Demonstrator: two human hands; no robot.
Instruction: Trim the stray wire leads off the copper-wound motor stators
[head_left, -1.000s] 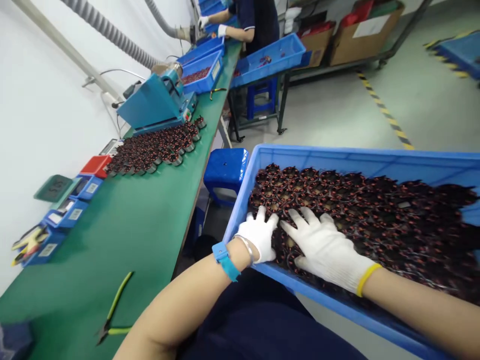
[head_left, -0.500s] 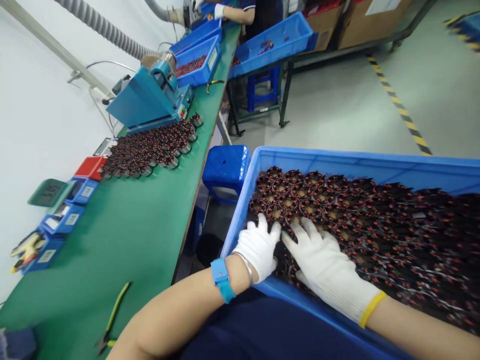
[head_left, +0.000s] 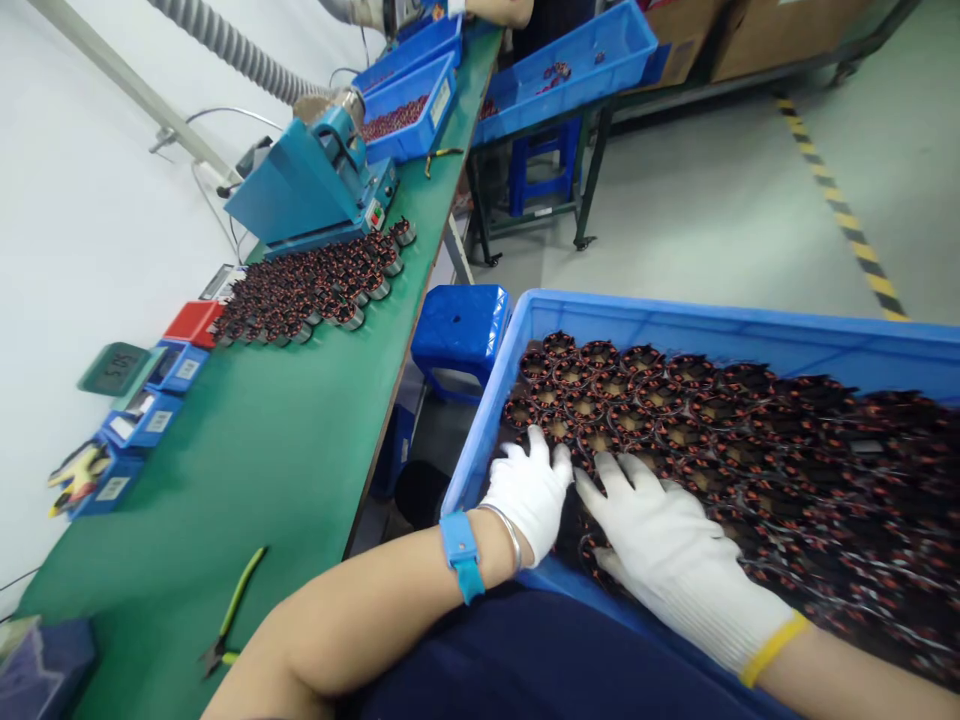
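My left hand (head_left: 529, 502), in a white glove, lies on wound motor stators (head_left: 660, 395) at the near left corner of a blue bin (head_left: 720, 315). Its fingers are spread over the parts. Close beside it, my right hand (head_left: 667, 540), in a white glove with a yellow cuff, reaches over the same stators with fingers apart. Neither hand visibly grips a part, though the stators under the palms are hidden. Black tops and copper-coloured windings show on the stators, packed in rows. A blue strap (head_left: 460, 552) and a metal bangle circle my left wrist.
The green bench (head_left: 300, 430) on the left bears a group of stators (head_left: 307, 290), a blue machine (head_left: 300, 190), cutting pliers (head_left: 236, 610) and small blue boxes (head_left: 150, 420). A blue stool (head_left: 459, 325) stands between bench and bin. Another person's arm (head_left: 502, 10) shows at the top.
The view has shifted slightly, so the bench and bin appear a little further right. Both hands stay over nearly the same stators, fingers still spread.
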